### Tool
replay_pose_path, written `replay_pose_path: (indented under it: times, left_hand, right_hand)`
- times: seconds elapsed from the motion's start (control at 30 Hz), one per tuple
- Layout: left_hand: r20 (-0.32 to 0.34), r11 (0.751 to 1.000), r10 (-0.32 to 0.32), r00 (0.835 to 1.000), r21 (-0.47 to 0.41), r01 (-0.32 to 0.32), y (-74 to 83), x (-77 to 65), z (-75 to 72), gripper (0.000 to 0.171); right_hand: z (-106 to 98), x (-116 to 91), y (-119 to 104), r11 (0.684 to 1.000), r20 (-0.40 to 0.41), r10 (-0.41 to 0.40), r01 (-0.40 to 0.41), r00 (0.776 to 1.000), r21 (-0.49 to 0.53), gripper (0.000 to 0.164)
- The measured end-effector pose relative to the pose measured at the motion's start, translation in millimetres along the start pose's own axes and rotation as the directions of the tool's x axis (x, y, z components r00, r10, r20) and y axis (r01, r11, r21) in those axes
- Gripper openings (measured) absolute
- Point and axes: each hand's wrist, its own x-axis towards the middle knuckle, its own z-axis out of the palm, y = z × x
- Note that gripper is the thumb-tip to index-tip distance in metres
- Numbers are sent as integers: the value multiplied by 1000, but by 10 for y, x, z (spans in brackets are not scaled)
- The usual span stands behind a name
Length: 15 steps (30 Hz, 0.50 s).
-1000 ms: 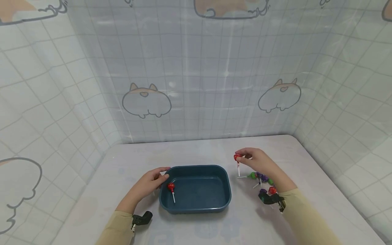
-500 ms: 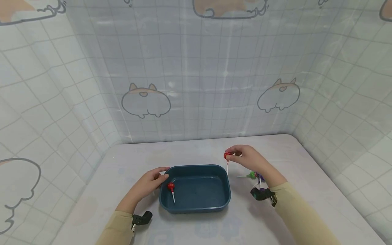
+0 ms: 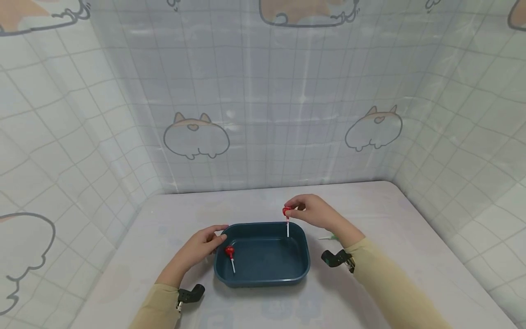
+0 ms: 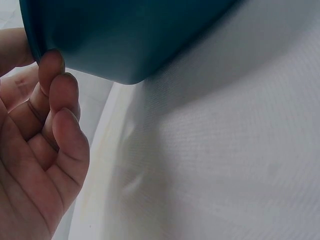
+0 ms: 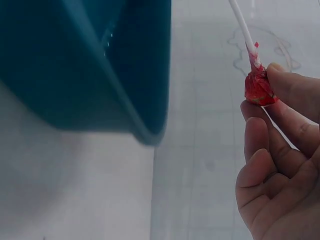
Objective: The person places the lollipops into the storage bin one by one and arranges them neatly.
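The right hand (image 3: 310, 211) pinches a red lollipop (image 5: 258, 89) above the far edge of the tray (image 3: 267, 260), toward its right corner; carried low, the stick (image 3: 288, 229) could snag. The left hand (image 3: 202, 246) grips the far-left corner; tugging might shift everything.

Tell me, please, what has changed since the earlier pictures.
The right-hand grip carried the held red lollipop leftward; its stick now crosses the far rim of the teal tray in the head view. Nothing was taken up or let go. The left-hand grip stays at the tray's left end, the other red lollipop inside.
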Motion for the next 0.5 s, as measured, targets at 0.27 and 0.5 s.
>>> replay_pose_path:
  times: [0.27, 0.5]
  left_hand:
    - [-1, 1000, -5, 1000, 5, 5, -8, 1, -2, 41]
    - [2, 1000, -16, 1000, 0, 16, 6, -2, -2, 40]
  right_hand:
    - [167, 96, -137, 997, 49, -80, 81, 996, -19, 35]
    - [250, 145, -246, 988, 105, -147, 151, 984, -37, 33]
